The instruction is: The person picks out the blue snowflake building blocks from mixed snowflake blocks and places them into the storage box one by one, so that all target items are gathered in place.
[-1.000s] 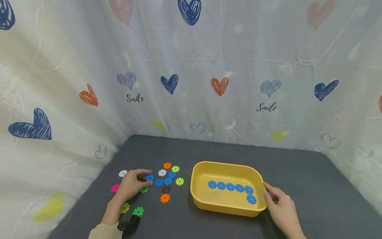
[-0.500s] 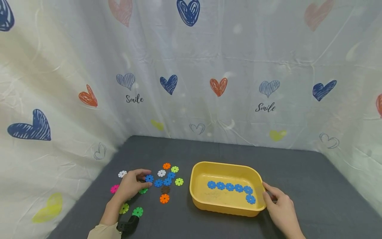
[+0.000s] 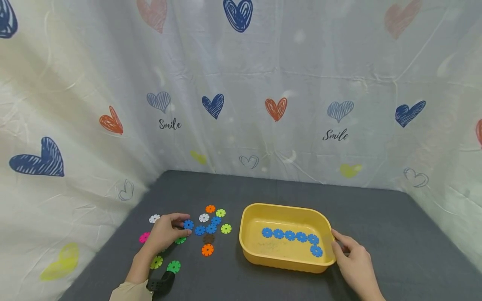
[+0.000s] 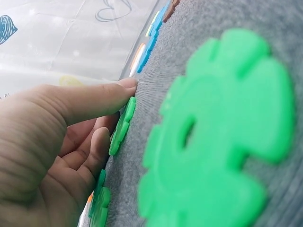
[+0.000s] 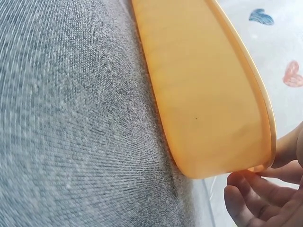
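My left hand is low at the left side of the table, pinching a blue notched plastic disc between thumb and fingers. In the left wrist view the thumb covers that disc. A green disc lies just under the left hand, and another green disc looms close to the camera. My right hand grips the right rim of a yellow plastic basin, its thumb and fingers on either side of the wall. Inside the basin are several blue discs, set in a row with one below its right end.
Further blue discs lie right of the left hand, among an orange disc, a brown disc, a white disc and yellow-green ones. A pink disc sits behind the left wrist. A patterned curtain borders the grey tabletop.
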`<state>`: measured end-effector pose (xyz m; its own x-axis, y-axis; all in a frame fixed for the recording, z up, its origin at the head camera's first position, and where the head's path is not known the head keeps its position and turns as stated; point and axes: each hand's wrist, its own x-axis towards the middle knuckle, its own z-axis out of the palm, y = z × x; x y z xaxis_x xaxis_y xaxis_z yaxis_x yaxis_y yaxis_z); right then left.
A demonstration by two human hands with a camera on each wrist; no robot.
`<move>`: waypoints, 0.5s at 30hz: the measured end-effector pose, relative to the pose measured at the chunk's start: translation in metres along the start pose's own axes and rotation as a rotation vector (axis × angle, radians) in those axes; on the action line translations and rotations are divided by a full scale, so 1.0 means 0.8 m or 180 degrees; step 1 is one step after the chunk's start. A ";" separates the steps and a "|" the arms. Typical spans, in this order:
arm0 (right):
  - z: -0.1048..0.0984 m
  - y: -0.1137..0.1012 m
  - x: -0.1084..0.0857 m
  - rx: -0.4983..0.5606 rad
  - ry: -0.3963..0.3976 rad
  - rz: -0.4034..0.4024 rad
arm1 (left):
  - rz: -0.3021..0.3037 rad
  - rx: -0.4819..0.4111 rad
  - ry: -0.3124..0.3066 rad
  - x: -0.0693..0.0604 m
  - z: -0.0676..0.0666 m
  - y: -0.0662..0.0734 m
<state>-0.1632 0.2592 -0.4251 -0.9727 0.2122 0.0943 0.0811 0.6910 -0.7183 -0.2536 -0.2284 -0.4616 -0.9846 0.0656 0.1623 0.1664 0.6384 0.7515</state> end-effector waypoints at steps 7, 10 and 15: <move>0.000 0.000 -0.001 0.0019 -0.0038 -0.0006 | 0.0028 -0.0122 -0.0058 -0.003 -0.001 -0.001; 0.000 0.000 -0.001 0.0018 -0.0025 -0.0015 | 0.0039 -0.0148 -0.0064 -0.003 -0.001 0.000; 0.000 0.000 0.000 -0.0006 0.0004 -0.0030 | 0.0052 -0.0097 -0.0046 -0.002 -0.001 0.001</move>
<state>-0.1632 0.2590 -0.4252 -0.9731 0.2066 0.1019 0.0724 0.6943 -0.7160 -0.2519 -0.2285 -0.4606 -0.9823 0.0871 0.1656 0.1839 0.6135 0.7680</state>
